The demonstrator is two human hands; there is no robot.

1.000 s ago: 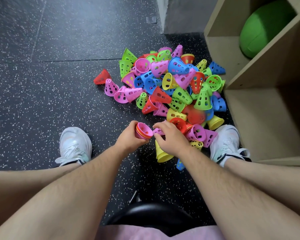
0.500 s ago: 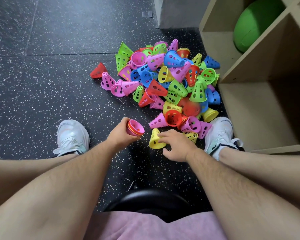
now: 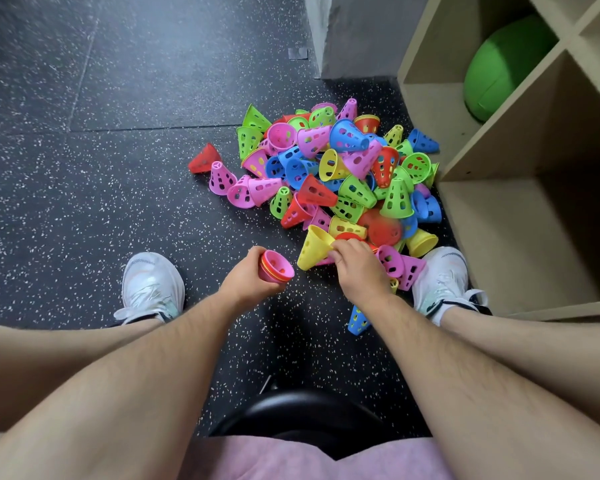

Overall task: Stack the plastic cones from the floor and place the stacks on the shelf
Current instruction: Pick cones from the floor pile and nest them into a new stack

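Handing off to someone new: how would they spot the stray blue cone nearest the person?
Find the wooden shelf at the right, then the white shoe at its foot. Left of that shoe, beside the right forearm, the blue cone lies alone, nearer than the heap.

Your bare forearms reach forward and down, side by side, wrists close together. Your left hand (image 3: 248, 277) curls round a small nested stack of cones (image 3: 278, 267), thumb on top, the stack's open mouth facing up. Just beside it, your right hand (image 3: 359, 271), knuckles up and fingers bent, pinches a yellow cone (image 3: 313, 247) at the fingertips.
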